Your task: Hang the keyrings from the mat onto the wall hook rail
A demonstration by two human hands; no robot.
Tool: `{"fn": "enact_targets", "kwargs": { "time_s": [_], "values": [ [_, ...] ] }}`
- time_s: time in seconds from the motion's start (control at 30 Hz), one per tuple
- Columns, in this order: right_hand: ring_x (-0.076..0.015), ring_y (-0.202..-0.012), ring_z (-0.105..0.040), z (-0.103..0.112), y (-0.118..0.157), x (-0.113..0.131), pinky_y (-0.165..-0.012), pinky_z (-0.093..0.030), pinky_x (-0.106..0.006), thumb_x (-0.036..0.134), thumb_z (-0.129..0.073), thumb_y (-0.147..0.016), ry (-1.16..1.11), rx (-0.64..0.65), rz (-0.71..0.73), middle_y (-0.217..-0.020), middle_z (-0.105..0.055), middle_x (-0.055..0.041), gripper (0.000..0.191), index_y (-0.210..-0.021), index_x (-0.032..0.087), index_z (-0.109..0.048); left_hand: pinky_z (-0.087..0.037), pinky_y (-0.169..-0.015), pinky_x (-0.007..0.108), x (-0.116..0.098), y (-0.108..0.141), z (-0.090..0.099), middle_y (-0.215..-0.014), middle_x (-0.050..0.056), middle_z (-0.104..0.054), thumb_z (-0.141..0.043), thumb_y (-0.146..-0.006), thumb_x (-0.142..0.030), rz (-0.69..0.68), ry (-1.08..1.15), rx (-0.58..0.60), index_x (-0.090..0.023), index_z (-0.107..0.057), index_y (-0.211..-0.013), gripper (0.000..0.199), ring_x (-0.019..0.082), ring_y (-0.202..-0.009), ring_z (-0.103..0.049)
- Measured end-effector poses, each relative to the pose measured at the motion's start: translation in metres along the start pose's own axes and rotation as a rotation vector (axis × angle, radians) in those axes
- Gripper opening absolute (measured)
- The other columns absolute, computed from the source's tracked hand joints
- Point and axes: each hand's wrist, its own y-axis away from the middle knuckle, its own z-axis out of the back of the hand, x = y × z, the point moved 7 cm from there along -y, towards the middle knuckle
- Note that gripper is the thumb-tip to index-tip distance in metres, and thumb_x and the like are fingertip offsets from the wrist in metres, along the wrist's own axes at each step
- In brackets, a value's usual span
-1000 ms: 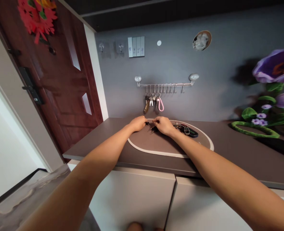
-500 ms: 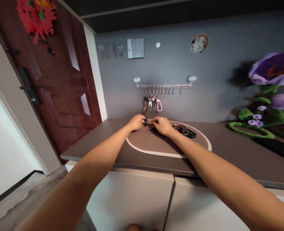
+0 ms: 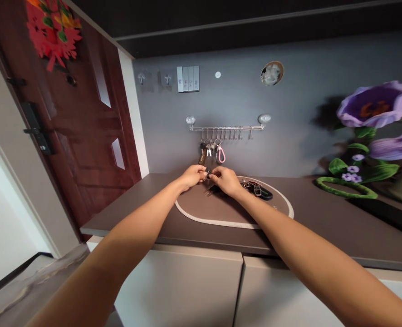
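Note:
Black-headed keys are pinched in the fingers of my left hand, just above the oval mat. My right hand meets it from the other side, its thumb and fingers closed on the same keys. The fingers hide most of the keys. Beneath and beside my right hand lies a pile of keys and black fobs on the mat, partly covered by the hand.
Sets of keys and a pink loop hang from a clear hook rail on the wall. Purple artificial flowers stand on the counter at right. A dark red door is at left.
My right hand has moved left to meet my left hand, and its fingers now touch the keys. The view has tilted up slightly and shifted right.

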Motion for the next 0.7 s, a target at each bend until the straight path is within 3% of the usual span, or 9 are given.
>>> {"fn": "enact_targets", "kwargs": {
  "time_s": [0.27, 0.7],
  "values": [
    [-0.0126, -0.066, -0.056, 0.004, 0.001, 0.0, -0.061, -0.039, -0.022, 0.031, -0.054, -0.071, -0.058, -0.048, -0.004, -0.074, -0.064, -0.0029, 0.015, -0.076, 0.017, -0.06, -0.038, -0.06, 0.022, -0.011, 0.005, -0.002, -0.068, 0.001, -0.058, -0.054, -0.07, -0.012, -0.035, 0.06, -0.016, -0.01, -0.06, -0.081, 0.012, 0.006, -0.058, -0.048],
    [-0.0132, -0.067, -0.057, 0.006, 0.001, -0.004, -0.061, -0.039, -0.022, 0.034, -0.052, -0.072, -0.044, -0.099, -0.039, -0.075, -0.065, -0.0022, 0.018, -0.077, 0.019, -0.061, -0.041, -0.072, 0.026, -0.024, 0.008, -0.001, -0.078, 0.005, -0.064, -0.057, -0.069, -0.018, -0.174, -0.087, -0.015, -0.01, -0.064, -0.084, 0.018, 0.011, -0.069, -0.055]
  ]
}}
